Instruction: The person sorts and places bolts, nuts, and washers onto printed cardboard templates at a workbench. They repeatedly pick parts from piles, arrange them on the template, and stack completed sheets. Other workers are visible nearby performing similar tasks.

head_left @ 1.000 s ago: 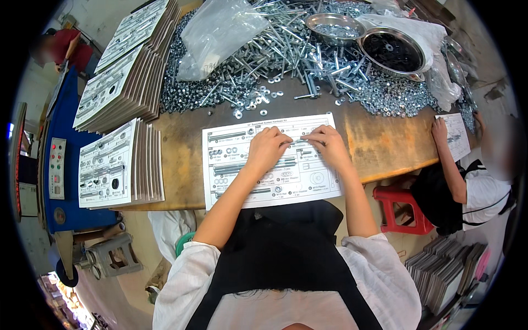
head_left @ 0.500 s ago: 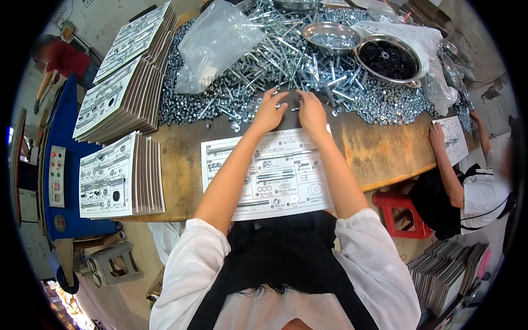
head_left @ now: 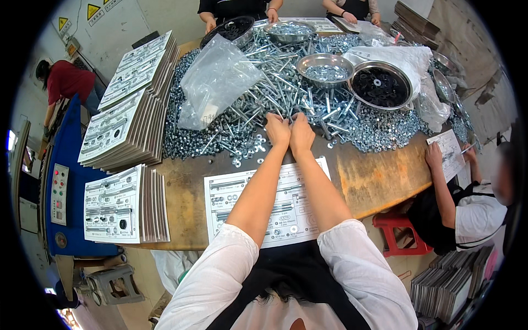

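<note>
Both my hands are close together at the near edge of a large heap of metal bolts (head_left: 269,88). My left hand (head_left: 278,131) has its fingers curled in among the bolts. Beside it, my right hand (head_left: 301,133) is also closed, with its fingertips at the bolts. What either hand grips is too small and too covered to make out. Under my forearms lies a white printed sheet (head_left: 220,190) with drawings of hardware parts, at the table's near edge. Loose nuts and washers (head_left: 236,163) are scattered left of my hands.
Stacks of printed boards (head_left: 113,206) stand on the left. A clear plastic bag (head_left: 214,82) lies on the heap. Metal bowls hold washers (head_left: 326,74) and black discs (head_left: 379,87). A co-worker (head_left: 478,214) sits at the right; others work across the wooden table (head_left: 374,181).
My hands have come together and reached further into the bolts, their fingers now curled in. The view has tilted up, bringing the co-workers' hands across the table into sight.
</note>
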A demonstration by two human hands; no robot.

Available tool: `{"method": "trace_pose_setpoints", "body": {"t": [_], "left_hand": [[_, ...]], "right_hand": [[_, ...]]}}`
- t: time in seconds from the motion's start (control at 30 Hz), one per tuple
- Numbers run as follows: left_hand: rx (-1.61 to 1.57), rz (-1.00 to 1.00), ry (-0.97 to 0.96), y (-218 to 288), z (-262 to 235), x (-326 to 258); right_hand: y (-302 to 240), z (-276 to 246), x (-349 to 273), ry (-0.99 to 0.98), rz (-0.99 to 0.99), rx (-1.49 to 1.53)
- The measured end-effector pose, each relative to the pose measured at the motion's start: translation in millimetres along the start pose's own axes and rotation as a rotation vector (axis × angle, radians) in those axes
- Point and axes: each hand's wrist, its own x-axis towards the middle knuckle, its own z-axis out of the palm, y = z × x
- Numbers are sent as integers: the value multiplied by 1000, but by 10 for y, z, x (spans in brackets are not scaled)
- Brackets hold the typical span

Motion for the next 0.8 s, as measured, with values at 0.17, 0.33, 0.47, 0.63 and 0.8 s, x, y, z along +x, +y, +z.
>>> {"method": "trace_pose_setpoints", "body": {"t": [0.17, 0.33, 0.47, 0.63, 0.8], "left_hand": [[-135, 133, -67, -218, -293, 62], [125, 340, -536, -74, -1504, -542], [471, 541, -533, -275, -1732, -960], [512, 658, -428, -375, -1627, -1071], [540, 644, -444, -418, -1629, -1051]], "right_hand": [[144, -424, -205, -200, 17, 154], [526, -1350, -786, -320, -213, 253], [839, -1364, -1002, -357, -274, 145], [733, -1372, -961, -369, -251, 156], [741, -1319, -936, -398, -233, 165]]}}
